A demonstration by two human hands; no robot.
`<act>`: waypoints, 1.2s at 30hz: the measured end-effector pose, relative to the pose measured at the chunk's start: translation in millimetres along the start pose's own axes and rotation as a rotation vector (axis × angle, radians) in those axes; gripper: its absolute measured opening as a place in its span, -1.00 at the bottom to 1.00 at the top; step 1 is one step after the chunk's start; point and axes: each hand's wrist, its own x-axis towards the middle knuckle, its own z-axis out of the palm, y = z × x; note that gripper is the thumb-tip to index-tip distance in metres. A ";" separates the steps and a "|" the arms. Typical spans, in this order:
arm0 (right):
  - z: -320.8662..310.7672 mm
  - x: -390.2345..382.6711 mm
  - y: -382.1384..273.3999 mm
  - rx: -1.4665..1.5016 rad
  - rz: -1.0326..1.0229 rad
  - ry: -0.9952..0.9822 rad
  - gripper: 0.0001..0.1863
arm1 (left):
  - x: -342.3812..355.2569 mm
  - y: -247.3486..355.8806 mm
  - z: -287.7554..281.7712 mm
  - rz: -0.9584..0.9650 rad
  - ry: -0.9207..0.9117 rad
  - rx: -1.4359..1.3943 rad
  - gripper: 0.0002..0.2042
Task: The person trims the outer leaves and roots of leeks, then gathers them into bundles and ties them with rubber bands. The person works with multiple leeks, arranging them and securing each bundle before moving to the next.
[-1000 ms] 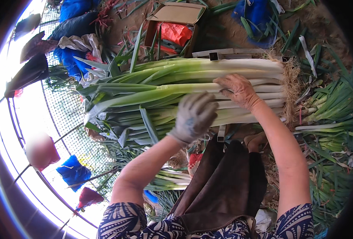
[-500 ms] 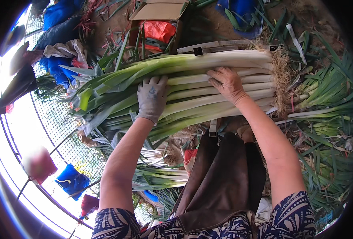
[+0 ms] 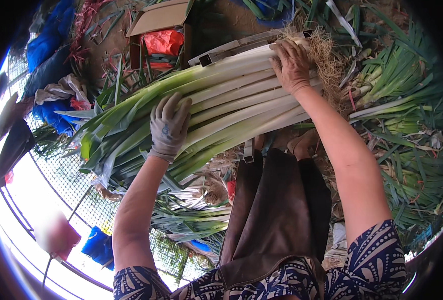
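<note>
A broad bundle of leeks lies across a low metal frame, with green leaves to the left and white stalks to the right. Stringy roots hang at the right end. My left hand, in a grey glove, rests on the green part with its fingers a little apart. Bare, my right hand lies over the white stalks near the roots, fingers stretched toward the far side. Both hands touch the top of the bundle, and neither is wrapped round a single leek.
Beyond the bundle stands an open cardboard box holding a red plastic bag. More leeks are piled at the right, and others lie below the bundle. A dark apron covers my lap. Netting runs along the left.
My right hand has moved farther away and right, toward the root end and far edge. My left hand remains on the green part. The view has shifted, and the bundle appears more slanted.
</note>
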 end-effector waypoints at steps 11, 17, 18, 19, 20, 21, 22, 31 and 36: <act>0.1 -4.3 -0.4 0.057 0.020 -0.066 -0.67 | 27.5 -23.2 6.9 -0.386 -0.205 0.159 -0.63; 7.5 -0.9 -1.2 0.032 0.020 -0.079 -0.64 | 32.7 -29.6 23.0 -0.319 -0.163 0.230 -0.67; 9.1 -1.9 0.6 0.028 0.019 -0.071 -0.64 | 34.2 -30.2 25.2 -0.313 -0.169 0.231 -0.67; 12.1 -3.0 0.8 0.023 0.018 -0.064 -0.64 | 34.4 -30.7 25.7 -0.316 -0.163 0.244 -0.67; 12.8 -2.3 0.7 0.014 0.016 -0.051 -0.63 | 32.7 -31.9 27.4 -0.306 -0.156 0.260 -0.67; 13.2 -3.0 -1.2 0.012 0.021 -0.036 -0.61 | 31.8 -32.6 27.6 -0.306 -0.158 0.263 -0.66; 12.5 -1.9 0.9 0.024 0.019 -0.063 -0.59 | 32.0 -33.7 27.8 -0.304 -0.160 0.267 -0.66; -24.6 -117.8 -101.7 0.532 -0.166 -0.276 -0.41 | 24.0 -30.9 30.1 -0.238 -0.117 0.272 -0.65; 1.1 -111.3 -117.5 0.349 0.034 -0.098 -0.49 | 25.4 -6.2 31.7 -0.235 -0.117 0.247 -0.53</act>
